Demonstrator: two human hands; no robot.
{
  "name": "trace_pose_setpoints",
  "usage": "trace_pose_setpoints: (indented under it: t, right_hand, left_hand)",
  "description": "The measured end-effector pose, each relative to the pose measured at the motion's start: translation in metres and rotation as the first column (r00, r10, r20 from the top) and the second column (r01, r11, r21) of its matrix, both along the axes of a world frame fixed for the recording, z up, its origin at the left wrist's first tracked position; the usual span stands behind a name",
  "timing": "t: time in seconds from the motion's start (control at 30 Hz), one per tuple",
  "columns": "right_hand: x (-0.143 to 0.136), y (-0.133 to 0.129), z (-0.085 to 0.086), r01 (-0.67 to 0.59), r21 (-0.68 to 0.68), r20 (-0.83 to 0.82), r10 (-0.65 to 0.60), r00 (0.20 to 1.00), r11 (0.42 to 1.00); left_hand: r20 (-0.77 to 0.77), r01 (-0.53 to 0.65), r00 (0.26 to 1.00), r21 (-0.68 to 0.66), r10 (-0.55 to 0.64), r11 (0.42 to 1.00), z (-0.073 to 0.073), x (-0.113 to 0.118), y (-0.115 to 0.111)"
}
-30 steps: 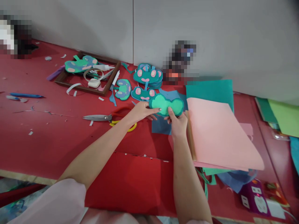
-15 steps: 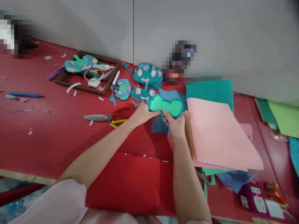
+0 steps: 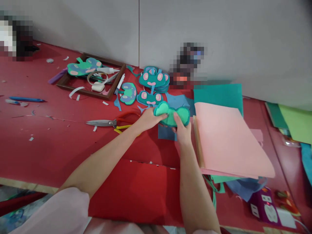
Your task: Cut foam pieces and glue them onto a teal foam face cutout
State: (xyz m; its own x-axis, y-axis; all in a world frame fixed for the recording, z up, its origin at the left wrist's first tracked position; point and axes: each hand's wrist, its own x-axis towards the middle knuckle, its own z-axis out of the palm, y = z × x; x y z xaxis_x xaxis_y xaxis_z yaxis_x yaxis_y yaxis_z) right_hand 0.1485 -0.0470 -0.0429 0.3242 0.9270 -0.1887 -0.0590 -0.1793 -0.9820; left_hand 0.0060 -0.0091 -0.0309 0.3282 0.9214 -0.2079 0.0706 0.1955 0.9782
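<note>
A green padded felt piece [image 3: 171, 113], two-lobed with a darker green edge, is held up over the red table. My left hand [image 3: 151, 118] grips its left lobe, thumb on top. My right hand [image 3: 182, 128] pinches the lower right part, its thumb on the green face. Just beyond lie felt frog faces with pink eyes and mouths, one single [image 3: 150, 98] and a stack [image 3: 154, 79]. Blue felt [image 3: 167, 132] lies beneath the hands. Scissors [image 3: 104, 123] with red and yellow handles rest left of my left hand.
A brown frame [image 3: 84, 91] holds glue, tape and a felt piece at the back left. Pink felt sheets [image 3: 226, 139] lie on the right, over a teal sheet [image 3: 219, 92]. A purple power block [image 3: 264, 206] sits at the front right. A grey wall stands behind.
Both thumbs have moved further onto the felt piece's face, which now looks pressed in and bent. The piece is slightly lower and tilted differently. Objects on the table have not moved.
</note>
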Motion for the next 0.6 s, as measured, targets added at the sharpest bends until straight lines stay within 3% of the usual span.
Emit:
trace_pose_setpoints:
  t: [0.17,0.37,0.6]
  right_hand:
    - [0.0042,0.0027,-0.0025,-0.027,0.038,0.036,0.025,0.999,0.999]
    - [0.0065,0.0034,-0.0057,-0.01,0.085,0.03,0.007,1.0,0.996]
    - [0.0036,0.0021,-0.0037,0.039,0.012,0.095,-0.04,0.995,0.999]
  left_hand:
    - [0.115,0.048,0.993,-0.07,-0.039,0.996,0.0006,0.0033,-0.0017]
    - [0.132,0.241,0.963,-0.044,-0.234,0.969,-0.0012,0.0051,-0.0078]
    - [0.148,0.29,0.949,-0.059,-0.279,0.955,-0.006,0.0033,-0.0058]
